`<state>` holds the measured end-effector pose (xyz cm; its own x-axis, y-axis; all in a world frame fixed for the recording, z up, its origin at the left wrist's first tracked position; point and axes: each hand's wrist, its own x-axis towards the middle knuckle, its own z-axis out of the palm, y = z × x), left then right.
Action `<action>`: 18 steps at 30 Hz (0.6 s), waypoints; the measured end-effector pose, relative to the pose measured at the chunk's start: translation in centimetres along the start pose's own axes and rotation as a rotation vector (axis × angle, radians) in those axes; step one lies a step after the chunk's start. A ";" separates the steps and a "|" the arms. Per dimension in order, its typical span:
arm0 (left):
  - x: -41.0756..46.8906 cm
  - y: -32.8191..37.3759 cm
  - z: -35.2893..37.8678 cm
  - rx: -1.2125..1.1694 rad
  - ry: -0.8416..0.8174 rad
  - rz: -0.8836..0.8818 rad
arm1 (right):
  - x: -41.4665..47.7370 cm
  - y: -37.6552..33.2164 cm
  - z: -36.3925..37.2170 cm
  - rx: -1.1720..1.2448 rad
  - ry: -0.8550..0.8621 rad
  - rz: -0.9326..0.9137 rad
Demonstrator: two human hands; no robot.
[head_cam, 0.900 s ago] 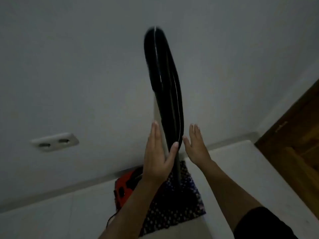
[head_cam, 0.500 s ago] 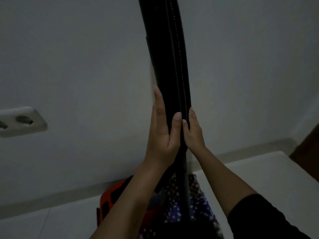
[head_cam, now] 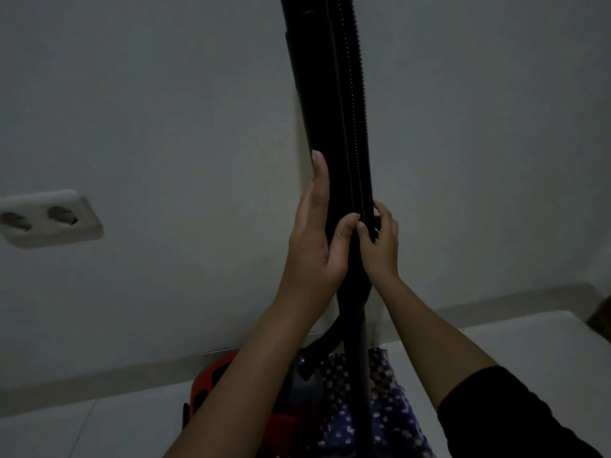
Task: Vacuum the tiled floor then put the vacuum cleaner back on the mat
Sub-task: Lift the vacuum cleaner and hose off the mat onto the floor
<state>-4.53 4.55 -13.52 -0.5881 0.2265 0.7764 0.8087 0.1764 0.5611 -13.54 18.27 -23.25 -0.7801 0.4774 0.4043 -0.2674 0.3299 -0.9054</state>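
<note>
The vacuum's black wand with its ribbed hose [head_cam: 334, 104] stands upright against the white wall, reaching past the top of the view. My left hand [head_cam: 317, 239] holds the wand from the left, fingers along it and thumb wrapped across the front. My right hand [head_cam: 380, 242] pinches the ribbed hose from the right with curled fingers. Below, the red and grey vacuum body [head_cam: 297, 388] sits on the dotted purple mat [head_cam: 390, 411], partly hidden by my forearms.
A white double wall socket [head_cam: 49, 218] is on the wall at left. White floor tiles [head_cam: 529, 345] run along the baseboard. A brown wooden edge [head_cam: 600, 317] shows at the far right.
The view has come closer to the wand. My right hand went from lying flat beside the hose to curling its fingers around it. My left hand keeps its hold.
</note>
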 end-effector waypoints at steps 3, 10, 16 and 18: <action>0.0 0.1 0.0 0.020 0.005 0.008 | -0.3 0.0 -0.3 0.015 -0.049 -0.047; -0.1 0.3 -1.0 -0.015 0.003 -0.066 | -2.9 -0.4 -2.9 0.013 -0.107 -0.098; -0.1 -0.2 -2.3 -0.044 0.054 -0.150 | -8.3 -2.2 -3.1 0.086 -0.122 -0.181; -0.3 -0.3 -2.6 -0.036 0.067 -0.164 | -9.6 -2.9 -2.3 0.066 -0.146 -0.214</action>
<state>-4.56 1.95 -13.12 -0.7113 0.1327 0.6902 0.7024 0.1710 0.6910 -3.95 14.63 -24.24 -0.7738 0.2786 0.5689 -0.4676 0.3546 -0.8097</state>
